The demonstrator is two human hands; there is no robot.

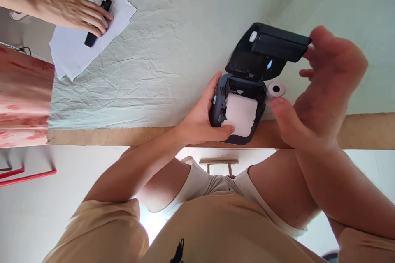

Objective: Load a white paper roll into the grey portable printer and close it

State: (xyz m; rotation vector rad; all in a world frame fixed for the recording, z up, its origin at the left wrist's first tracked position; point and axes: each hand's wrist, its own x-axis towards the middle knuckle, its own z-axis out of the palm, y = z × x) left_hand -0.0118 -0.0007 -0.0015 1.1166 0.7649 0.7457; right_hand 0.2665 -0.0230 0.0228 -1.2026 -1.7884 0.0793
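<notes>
A small black portable receipt printer point(217, 109) has its lid point(268, 49) swung up. White paper point(242, 113) with a ragged edge lies in its compartment. Gripping the printer's left side is my left hand point(203, 119), its thumb resting on the paper. At the lid's right corner is my right hand point(327, 86), thumb spread wide from the fingers. Its fingertips are close to the lid, and whether they touch it I cannot tell. Just right of the printer sits a small white paper roll point(271, 89) with a black core, near my right thumb.
A pale green cloth point(160, 49) covers the table, whose wooden edge point(108, 136) runs in front of me. At the upper left, another person's hand point(77, 14) rests on a black object point(91, 39) above white sheets point(75, 55). A wooden stool point(219, 162) is below the table.
</notes>
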